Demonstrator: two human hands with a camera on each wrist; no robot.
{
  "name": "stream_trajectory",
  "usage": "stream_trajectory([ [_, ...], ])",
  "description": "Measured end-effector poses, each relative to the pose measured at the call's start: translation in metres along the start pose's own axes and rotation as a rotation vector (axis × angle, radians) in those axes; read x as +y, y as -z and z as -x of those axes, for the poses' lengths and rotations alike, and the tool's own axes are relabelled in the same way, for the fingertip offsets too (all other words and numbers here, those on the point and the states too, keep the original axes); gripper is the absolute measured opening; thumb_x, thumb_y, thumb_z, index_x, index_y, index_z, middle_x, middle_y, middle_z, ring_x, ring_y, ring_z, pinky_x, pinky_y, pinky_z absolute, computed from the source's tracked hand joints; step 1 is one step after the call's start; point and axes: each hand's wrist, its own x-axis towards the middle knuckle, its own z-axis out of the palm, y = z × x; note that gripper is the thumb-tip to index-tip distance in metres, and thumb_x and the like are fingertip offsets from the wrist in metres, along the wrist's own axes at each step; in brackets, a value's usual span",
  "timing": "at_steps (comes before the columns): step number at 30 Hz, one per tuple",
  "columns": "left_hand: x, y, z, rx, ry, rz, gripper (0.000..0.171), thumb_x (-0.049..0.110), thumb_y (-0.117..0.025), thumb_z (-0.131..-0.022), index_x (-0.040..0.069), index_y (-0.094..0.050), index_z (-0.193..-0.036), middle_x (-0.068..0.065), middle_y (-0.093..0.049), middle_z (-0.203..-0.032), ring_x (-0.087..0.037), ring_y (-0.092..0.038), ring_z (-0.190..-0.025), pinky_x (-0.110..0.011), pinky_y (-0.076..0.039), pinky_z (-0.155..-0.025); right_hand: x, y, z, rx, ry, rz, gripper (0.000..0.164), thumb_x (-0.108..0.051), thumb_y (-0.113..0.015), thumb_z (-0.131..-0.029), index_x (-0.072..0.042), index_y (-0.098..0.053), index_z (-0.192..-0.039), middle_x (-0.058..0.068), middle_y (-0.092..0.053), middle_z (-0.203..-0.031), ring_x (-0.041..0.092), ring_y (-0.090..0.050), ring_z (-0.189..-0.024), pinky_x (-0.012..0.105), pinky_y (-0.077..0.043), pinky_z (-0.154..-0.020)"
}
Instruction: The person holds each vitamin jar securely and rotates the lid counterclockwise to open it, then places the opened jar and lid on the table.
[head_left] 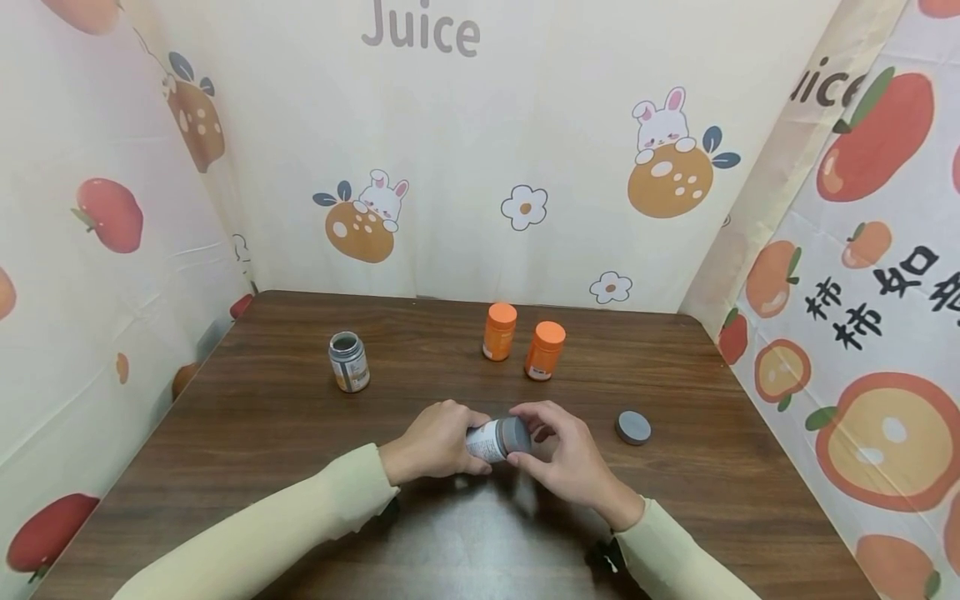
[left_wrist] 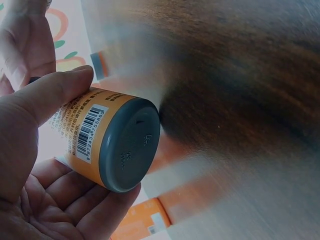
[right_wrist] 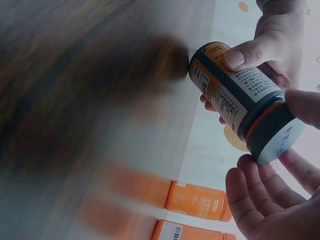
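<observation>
My left hand (head_left: pixel 441 442) grips a dark grey bottle (head_left: pixel 486 442) with an orange and white label, tilted on its side above the table. Its grey base (left_wrist: pixel 131 146) and barcode face the left wrist camera. On the bottle's neck end sits a grey lid (right_wrist: pixel 276 134), with an orange ring showing at its lower edge. My right hand (head_left: pixel 568 457) holds this lid between thumb and fingertips. To the right of that hand, a loose grey lid (head_left: pixel 633 427) lies flat on the table. Another grey bottle (head_left: pixel 350 367) stands upright at the left, its mouth uncovered.
Two orange bottles with orange lids stand near the table's back, one orange bottle (head_left: pixel 499 333) slightly left of and behind the other orange bottle (head_left: pixel 545 353). The brown wooden table (head_left: pixel 262 417) is bordered by printed curtains (head_left: pixel 465 125) at the back and sides.
</observation>
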Motion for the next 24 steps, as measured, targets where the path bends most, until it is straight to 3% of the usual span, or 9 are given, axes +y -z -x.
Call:
stream_trajectory([
  [5, 0.0005, -0.0001, -0.0001, -0.002, -0.001, 0.002, 0.039, 0.035, -0.094, -0.072, 0.02, -0.077, -0.104, 0.012, -0.067, -0.08, -0.004, -0.059, -0.069, -0.024, -0.049, -0.062, 0.0006, 0.0005, 0.0004, -0.004, 0.072, 0.008, 0.055, -0.007, -0.09, -0.077, -0.013, -0.066, -0.126, -0.005, -0.066, -0.116, 0.014, -0.063, -0.093, 0.041, -0.058, -0.077],
  [13, 0.0, -0.0005, -0.0005, 0.003, 0.004, -0.003, 0.04, 0.036, -0.094, -0.072, 0.02, -0.077, -0.105, 0.012, -0.068, -0.08, -0.004, -0.059, -0.069, -0.024, -0.049, -0.062, 0.0012, 0.0007, -0.0005, -0.03, 0.083, 0.021, 0.061, -0.001, -0.09, -0.074, -0.014, -0.065, -0.128, -0.004, -0.064, -0.124, 0.013, -0.062, -0.1, 0.045, -0.057, -0.082],
  [18, -0.0003, -0.0003, -0.0005, 0.004, 0.01, 0.002, 0.042, 0.036, -0.094, -0.072, 0.019, -0.077, -0.106, 0.011, -0.068, -0.082, -0.004, -0.059, -0.069, -0.024, -0.049, -0.063, 0.002, -0.0005, -0.0001, -0.005, 0.065, 0.023, 0.062, -0.012, -0.091, -0.077, -0.018, -0.063, -0.131, -0.002, -0.065, -0.124, 0.014, -0.062, -0.103, 0.046, -0.056, -0.083],
  [24, -0.0011, -0.0011, -0.0004, 0.01, 0.015, 0.005, 0.043, 0.036, -0.094, -0.071, 0.019, -0.078, -0.107, 0.01, -0.069, -0.082, -0.004, -0.059, -0.07, -0.024, -0.05, -0.063, -0.0006, -0.002, -0.0001, 0.051, -0.051, 0.041, 0.045, -0.03, -0.084, -0.087, -0.019, -0.064, -0.126, -0.007, -0.066, -0.109, 0.014, -0.064, -0.094, 0.042, -0.057, -0.075],
])
